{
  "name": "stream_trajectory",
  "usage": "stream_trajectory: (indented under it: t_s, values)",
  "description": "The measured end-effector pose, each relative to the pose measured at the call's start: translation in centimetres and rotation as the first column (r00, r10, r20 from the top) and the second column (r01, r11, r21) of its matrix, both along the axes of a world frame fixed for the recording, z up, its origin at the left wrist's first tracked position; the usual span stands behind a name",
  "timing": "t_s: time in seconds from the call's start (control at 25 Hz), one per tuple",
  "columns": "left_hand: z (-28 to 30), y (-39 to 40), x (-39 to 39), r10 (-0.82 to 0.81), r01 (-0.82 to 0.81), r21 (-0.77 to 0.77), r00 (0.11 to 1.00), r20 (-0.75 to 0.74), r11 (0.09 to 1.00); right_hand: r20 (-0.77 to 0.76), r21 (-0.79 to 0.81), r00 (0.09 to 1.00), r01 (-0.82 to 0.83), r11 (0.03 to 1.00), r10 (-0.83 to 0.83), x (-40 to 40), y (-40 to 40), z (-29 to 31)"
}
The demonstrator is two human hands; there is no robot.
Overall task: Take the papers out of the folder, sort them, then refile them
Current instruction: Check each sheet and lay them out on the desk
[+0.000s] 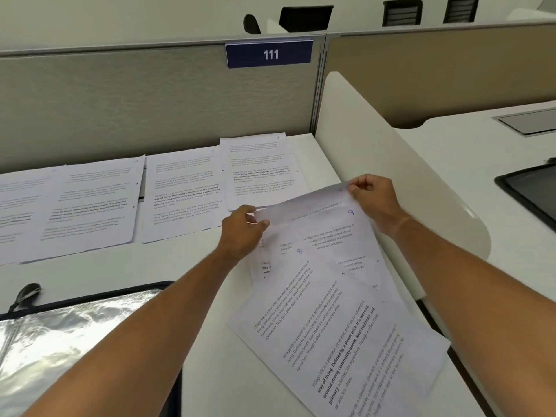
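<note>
Sorting step. Left hand (245,228) and right hand (373,194) each pinch a top corner of one sheet (307,210), lifted off the loose pile (331,311) under the fingers. Sorted row (180,188) lies beyond the left fingers; folder (75,332) nearer. Next, likely: read its number, place it.

blue sign (269,54): "111" | top sheet (346,296): "9" | skewed sheet (316,341): "8", "Village life"

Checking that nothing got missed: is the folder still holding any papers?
Cannot tell. The folder lies open at lower left, showing glare on a clear sleeve, with its lower part out of frame. Sheets lie spread along the desk.
</note>
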State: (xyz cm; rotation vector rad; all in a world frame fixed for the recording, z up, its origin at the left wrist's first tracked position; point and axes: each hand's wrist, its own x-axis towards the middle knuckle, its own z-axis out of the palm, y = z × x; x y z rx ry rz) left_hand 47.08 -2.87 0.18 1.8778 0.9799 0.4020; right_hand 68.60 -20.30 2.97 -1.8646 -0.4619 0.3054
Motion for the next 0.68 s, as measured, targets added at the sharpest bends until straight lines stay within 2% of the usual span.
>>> stream_trajectory:
  t_s: [0.08,0.24,0.4,0.68]
  values:
    - [0.7,0.2,0.3,0.083,-0.070,-0.127,0.992,0.099,0.989,-0.015,0.069,1.000,-0.013,0.998,0.014,0.1,0.1,1.5]
    - [2.0,0.7,0.4,0.084,-0.033,-0.234,0.974,0.210,0.972,-0.041,0.172,0.999,-0.004,0.985,0.011,0.3,0.7,3.6]
    - [5.4,1.9,0.6,0.067,-0.024,-0.136,0.945,0.321,0.990,-0.047,0.253,0.998,-0.034,0.967,0.047,0.5,1.0,5.3]
    - [13.2,5.3,0.7,0.050,-0.025,-0.058,0.863,0.502,0.998,-0.042,0.200,0.979,-0.187,0.962,0.199,-0.5,1.8,7.7]
